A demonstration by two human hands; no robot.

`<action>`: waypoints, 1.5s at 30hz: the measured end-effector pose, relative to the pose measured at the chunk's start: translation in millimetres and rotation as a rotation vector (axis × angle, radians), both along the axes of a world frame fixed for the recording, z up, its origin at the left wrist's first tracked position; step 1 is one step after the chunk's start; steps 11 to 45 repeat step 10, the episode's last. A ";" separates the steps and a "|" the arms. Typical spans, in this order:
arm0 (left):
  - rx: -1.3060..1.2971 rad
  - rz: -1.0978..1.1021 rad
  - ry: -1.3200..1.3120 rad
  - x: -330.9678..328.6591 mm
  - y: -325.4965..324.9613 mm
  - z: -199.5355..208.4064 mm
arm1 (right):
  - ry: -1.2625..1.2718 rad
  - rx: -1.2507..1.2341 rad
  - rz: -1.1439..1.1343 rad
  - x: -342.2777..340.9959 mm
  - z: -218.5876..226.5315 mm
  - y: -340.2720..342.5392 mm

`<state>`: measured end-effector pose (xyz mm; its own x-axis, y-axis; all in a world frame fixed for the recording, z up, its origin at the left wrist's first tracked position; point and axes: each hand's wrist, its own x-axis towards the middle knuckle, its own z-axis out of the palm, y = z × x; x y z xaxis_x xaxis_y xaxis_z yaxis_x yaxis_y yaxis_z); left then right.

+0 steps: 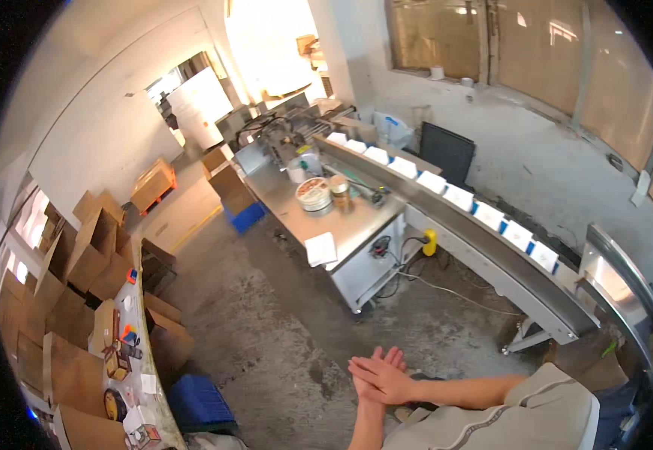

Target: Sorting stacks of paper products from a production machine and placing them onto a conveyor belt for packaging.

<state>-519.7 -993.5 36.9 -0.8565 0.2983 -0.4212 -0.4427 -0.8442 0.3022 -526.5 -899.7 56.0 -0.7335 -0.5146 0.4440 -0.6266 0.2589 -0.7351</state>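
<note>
My two hands meet in front of my body at the lower middle, palms against each other. My right hand (388,381) lies across the left one, its fingers stretched out to the left. Behind it, my left hand (393,358) is partly hidden; its visible fingers are extended, pointing up and to the right. I see nothing held in either hand. Both are over the grey floor, apart from the steel-topped table (281,217) and the long conveyor (446,217). Along the conveyor stands a row of white and blue pieces (458,198).
On the table are a round tub (313,195), a jar (340,192) and white paper (320,249). A yellow plug socket (430,241) and trailing cables hang below. Cardboard boxes (79,367), a cluttered bench (146,364) and a blue crate (199,401) line the left.
</note>
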 end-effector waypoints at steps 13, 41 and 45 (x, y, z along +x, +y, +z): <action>-0.607 0.104 0.015 -179.8 -281.5 32.5 | -0.690 0.326 0.209 -243.2 -141.9 -204.3; -0.607 0.104 0.015 -179.8 -281.5 32.5 | -0.690 0.326 0.209 -243.2 -141.9 -204.3; -0.607 0.104 0.015 -179.8 -281.5 32.5 | -0.690 0.326 0.209 -243.2 -141.9 -204.3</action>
